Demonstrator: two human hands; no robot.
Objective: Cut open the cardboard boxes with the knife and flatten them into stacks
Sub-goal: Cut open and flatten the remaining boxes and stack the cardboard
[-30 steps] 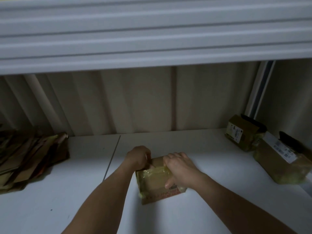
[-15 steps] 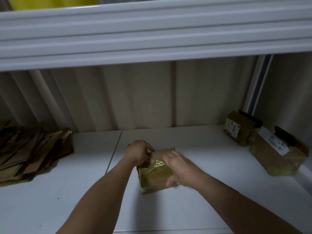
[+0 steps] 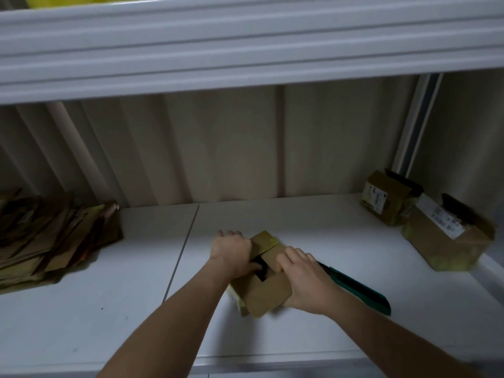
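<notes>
Box (image 3: 266, 287) (light, thin card) gives easily; left hand (image 3: 233, 255) and right hand (image 3: 306, 279) both clutch its flaps, best hold there.

A white bench (image 3: 81, 309) spans the near scene, its top split by a thin dark seam (image 3: 181, 249) running from near to far; behind it stands a beige wall (image 3: 231, 148) of vertical ribbed panels, dim and shadowed; a white shelf (image 3: 245, 47) with grooved front edge hangs overhead across the whole width; at far right a white upright post (image 3: 411, 126) rises beside a plain beige side wall (image 3: 469, 126); the light is low.
</notes>
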